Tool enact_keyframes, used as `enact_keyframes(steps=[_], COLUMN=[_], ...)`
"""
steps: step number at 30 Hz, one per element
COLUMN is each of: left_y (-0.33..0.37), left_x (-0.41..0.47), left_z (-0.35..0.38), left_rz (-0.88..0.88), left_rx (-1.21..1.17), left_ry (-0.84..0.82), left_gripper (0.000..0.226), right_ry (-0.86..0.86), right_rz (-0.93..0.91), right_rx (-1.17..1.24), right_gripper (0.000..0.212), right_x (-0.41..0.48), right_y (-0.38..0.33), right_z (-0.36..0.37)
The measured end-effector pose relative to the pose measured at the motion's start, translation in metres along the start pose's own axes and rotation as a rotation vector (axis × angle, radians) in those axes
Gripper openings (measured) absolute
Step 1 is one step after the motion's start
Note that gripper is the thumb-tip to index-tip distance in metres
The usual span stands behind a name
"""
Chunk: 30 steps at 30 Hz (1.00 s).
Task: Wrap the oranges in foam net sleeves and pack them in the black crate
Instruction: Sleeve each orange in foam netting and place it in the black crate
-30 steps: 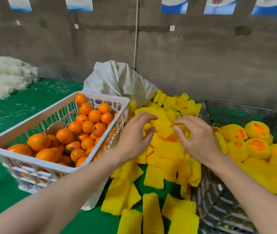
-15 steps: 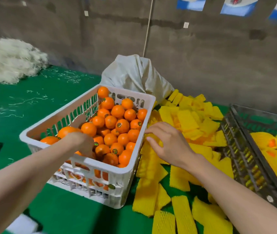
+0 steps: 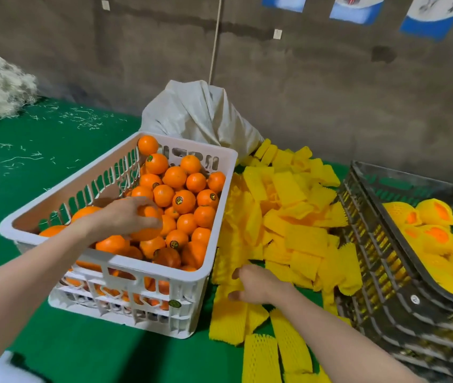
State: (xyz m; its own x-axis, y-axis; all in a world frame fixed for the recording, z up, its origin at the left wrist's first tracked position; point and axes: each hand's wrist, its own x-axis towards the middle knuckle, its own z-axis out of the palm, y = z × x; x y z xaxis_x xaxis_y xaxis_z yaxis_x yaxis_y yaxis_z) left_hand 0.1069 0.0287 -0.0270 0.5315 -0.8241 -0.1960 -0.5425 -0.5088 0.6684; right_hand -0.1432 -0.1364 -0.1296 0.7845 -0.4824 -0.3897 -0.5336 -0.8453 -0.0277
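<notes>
I record my left hand (image 3: 125, 217) newly gripping an orange (image 3: 145, 233) under its palm, my right hand (image 3: 257, 286) pinching a foam sleeve (image 3: 226, 281) at its fingertips: wrapping is due.

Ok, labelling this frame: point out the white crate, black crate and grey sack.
white crate (image 3: 150, 268): head view, near rim.
black crate (image 3: 371, 258): head view, left wall.
grey sack (image 3: 192, 114): head view, front face.

Two arms reach in from the lower edge, bare all the way along to the fingertips. The left hand (image 3: 125, 217) and the right hand (image 3: 255, 286) are bare too, on slim, smooth forearms; the left forearm looms broader close to the lens.
</notes>
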Motion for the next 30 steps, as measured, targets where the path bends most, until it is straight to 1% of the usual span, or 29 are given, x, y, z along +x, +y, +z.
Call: enact_keyframes(steps=[2, 5, 6, 8, 10, 11, 13, 16, 19, 22, 24, 25, 27, 29, 30], left_y=[0.017, 0.043, 0.050, 0.068, 0.084, 0.092, 0.106, 0.127, 0.149, 0.167, 0.176, 0.181, 0.190, 0.200, 0.204], left_x=[-0.003, -0.012, -0.012, -0.019, -0.024, -0.027, -0.030, -0.032, -0.033, -0.034, -0.035, -0.037, -0.041, -0.045, -0.046], left_z=[0.004, 0.014, 0.019, 0.027, 0.036, 0.041, 0.051, 0.068, 0.086, 0.106, 0.118, 0.124, 0.136, 0.151, 0.158], left_rz=[0.058, 0.103, 0.103, 0.103, 0.095, 0.088, 0.071, 0.051, 0.069, 0.099, 0.078, 0.052, -0.024, -0.051, -0.051], left_rx=[-0.202, -0.520, -0.619, -0.822, -1.037, -1.115, -1.175, -1.239, -1.296, -1.295, -1.290, -1.306, -1.419, -1.514, -1.516], left_ry=[0.033, 0.039, 0.026, -0.017, -0.141, -0.191, -0.261, -0.326, -0.337, -0.319, -0.308, -0.319, -0.372, -0.402, -0.387], left_gripper=[0.033, 0.025, 0.023, 0.022, 0.033, 0.042, 0.053, 0.051, 0.053, 0.062, 0.070, 0.074, 0.079, 0.069, 0.062], right_ry=[-0.054, -0.057, -0.031, 0.051, 0.161, 0.221, 0.323, 0.460, 0.588, 0.598, 0.556, 0.516, 0.449, 0.436, 0.442], right_rz=[0.058, 0.103, 0.112, 0.111, 0.087, 0.071, 0.028, -0.049, -0.123, -0.215, -0.323, -0.377, -0.436, -0.419, -0.394], right_rx=[-0.006, 0.022, 0.054, 0.140, 0.266, 0.340, 0.497, 0.711, 0.936, 1.276, 1.494, 1.577, 1.669, 1.675, 1.657], right_gripper=[0.070, 0.066, 0.061, 0.044, 0.022, 0.015, 0.013, 0.011, 0.024, 0.036, 0.034, 0.030, 0.021, 0.024, 0.029], right_x=[0.004, 0.007, 0.007, 0.005, -0.003, -0.010, -0.027, -0.059, -0.092, -0.121, -0.136, -0.142, -0.150, -0.152, -0.151], right_y=[0.000, 0.000, 0.000, 0.002, 0.008, 0.013, 0.025, 0.041, 0.054, 0.064, 0.067, 0.068, 0.065, 0.063, 0.064], right_z=[0.015, 0.033, 0.036, 0.035, 0.027, 0.021, 0.005, -0.026, -0.061, -0.085, -0.093, -0.095, -0.098, -0.095, -0.092])
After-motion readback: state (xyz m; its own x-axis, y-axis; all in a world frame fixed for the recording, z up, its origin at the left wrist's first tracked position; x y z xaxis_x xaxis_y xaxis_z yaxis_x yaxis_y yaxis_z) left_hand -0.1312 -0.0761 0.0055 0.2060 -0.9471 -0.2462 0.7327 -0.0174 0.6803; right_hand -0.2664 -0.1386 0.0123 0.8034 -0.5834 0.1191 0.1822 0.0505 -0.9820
